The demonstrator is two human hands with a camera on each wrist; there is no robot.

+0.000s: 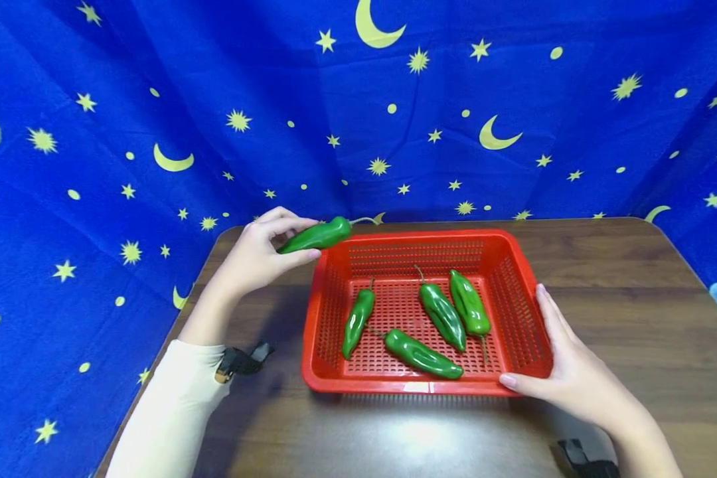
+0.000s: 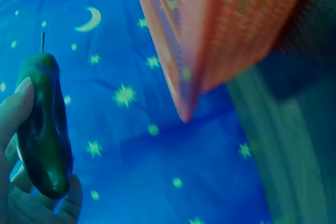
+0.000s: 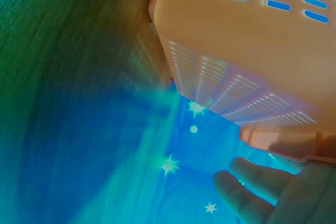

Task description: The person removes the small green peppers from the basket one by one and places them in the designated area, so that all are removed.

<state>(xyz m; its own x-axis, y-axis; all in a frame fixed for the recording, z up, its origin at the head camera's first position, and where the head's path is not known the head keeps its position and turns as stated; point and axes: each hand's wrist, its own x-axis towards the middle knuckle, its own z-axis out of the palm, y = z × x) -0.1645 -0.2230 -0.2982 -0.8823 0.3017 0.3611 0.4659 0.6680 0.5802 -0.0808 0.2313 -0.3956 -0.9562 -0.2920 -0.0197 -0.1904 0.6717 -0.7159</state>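
My left hand (image 1: pixel 269 245) pinches a green pepper (image 1: pixel 322 234) between thumb and fingers, just above the far left corner of a red plastic basket (image 1: pixel 313 318). The pepper's thin stem points right. In the left wrist view the same pepper (image 2: pixel 47 124) stands upright, stem up, against the thumb and fingers. My right hand (image 1: pixel 579 378) holds the basket at its near right corner, thumb on the front rim and fingers along the right side. Several peppers lie apart on the basket's slotted floor, among them one pepper (image 1: pixel 421 355) near the front.
The basket is over a brown wooden table (image 1: pixel 609 285). Behind and to the left hangs a blue cloth (image 1: pixel 311 86) with yellow moons and stars. A dark strap (image 1: pixel 241 362) is around the left wrist, and another dark strap (image 1: pixel 585 458) is by the right.
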